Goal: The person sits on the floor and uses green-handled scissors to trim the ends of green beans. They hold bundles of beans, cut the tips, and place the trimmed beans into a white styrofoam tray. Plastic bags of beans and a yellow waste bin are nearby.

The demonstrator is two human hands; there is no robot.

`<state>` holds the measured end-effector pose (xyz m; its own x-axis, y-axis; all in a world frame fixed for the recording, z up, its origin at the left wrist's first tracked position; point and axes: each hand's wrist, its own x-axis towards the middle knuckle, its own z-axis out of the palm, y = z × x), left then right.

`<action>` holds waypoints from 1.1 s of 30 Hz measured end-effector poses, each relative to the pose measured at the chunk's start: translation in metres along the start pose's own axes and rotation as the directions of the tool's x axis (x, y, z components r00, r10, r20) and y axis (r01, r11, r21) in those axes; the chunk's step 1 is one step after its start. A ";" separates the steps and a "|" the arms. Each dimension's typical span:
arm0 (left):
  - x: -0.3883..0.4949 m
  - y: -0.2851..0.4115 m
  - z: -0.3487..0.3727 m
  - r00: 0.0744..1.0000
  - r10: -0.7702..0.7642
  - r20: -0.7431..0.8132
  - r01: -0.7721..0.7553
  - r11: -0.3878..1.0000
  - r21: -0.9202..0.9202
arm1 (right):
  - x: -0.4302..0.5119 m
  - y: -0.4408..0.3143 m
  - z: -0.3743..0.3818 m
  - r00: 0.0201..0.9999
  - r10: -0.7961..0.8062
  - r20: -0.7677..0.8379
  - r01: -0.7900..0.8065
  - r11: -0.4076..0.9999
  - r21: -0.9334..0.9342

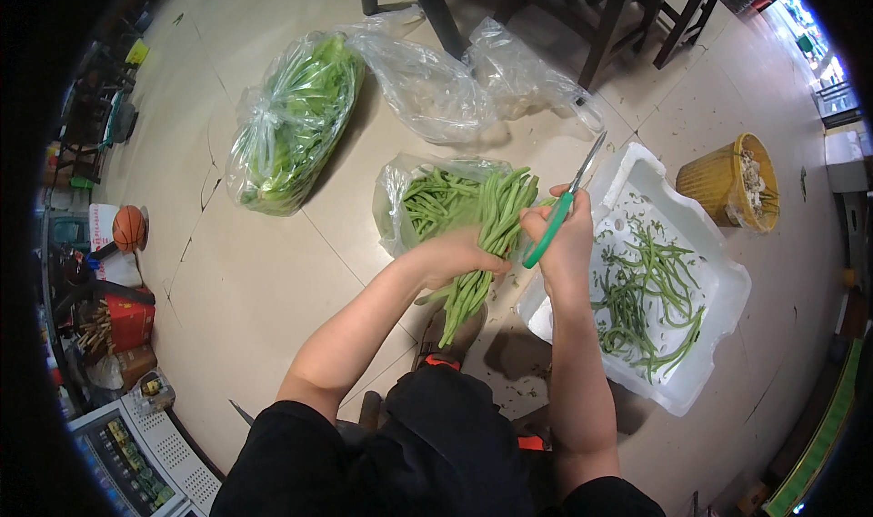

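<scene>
My left hand (460, 258) grips a thick bunch of long green beans (501, 210), held upright over the floor and slanting toward me at its lower end. In my right hand (563, 237) is a pair of scissors with green handles (551, 234), its blades (588, 162) pointing up and away from me, just right of the bunch. Beyond my left hand, a clear plastic bag (391, 203) stands open, with more green beans (436, 200) inside. To the right lies a white foam box (631, 169) holding loose beans (665, 264) and small trimmings.
A tied plastic bag of leafy greens (300, 121) lies at the upper left. Crumpled clear bags (436, 94) rest near dark stool legs (607, 33). Past the foam box, a tipped yellow bucket (709, 183) holds scraps. A basketball (129, 228) is far left.
</scene>
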<state>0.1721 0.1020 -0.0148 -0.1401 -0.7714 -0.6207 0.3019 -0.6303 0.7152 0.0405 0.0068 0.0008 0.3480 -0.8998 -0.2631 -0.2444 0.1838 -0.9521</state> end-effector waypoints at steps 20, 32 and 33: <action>0.007 -0.019 -0.029 0.968 -0.032 0.250 0.119 0.934 -0.337 | 0.003 0.013 0.013 0.989 0.060 0.138 -0.078 0.989 0.126; 0.007 -0.031 -0.033 0.986 -0.116 0.115 0.135 0.976 -0.172 | -0.007 0.034 0.015 0.997 0.056 0.043 -0.060 0.995 0.079; 0.005 -0.031 -0.034 0.989 -0.108 0.097 0.123 0.979 -0.160 | -0.008 0.040 0.015 0.999 0.037 -0.027 -0.035 0.997 0.063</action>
<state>0.1942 0.1209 -0.0515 -0.2629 -0.7037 -0.6601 0.4297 -0.6980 0.5729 0.0410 0.0273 -0.0374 0.3141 -0.9028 -0.2939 -0.1991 0.2400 -0.9501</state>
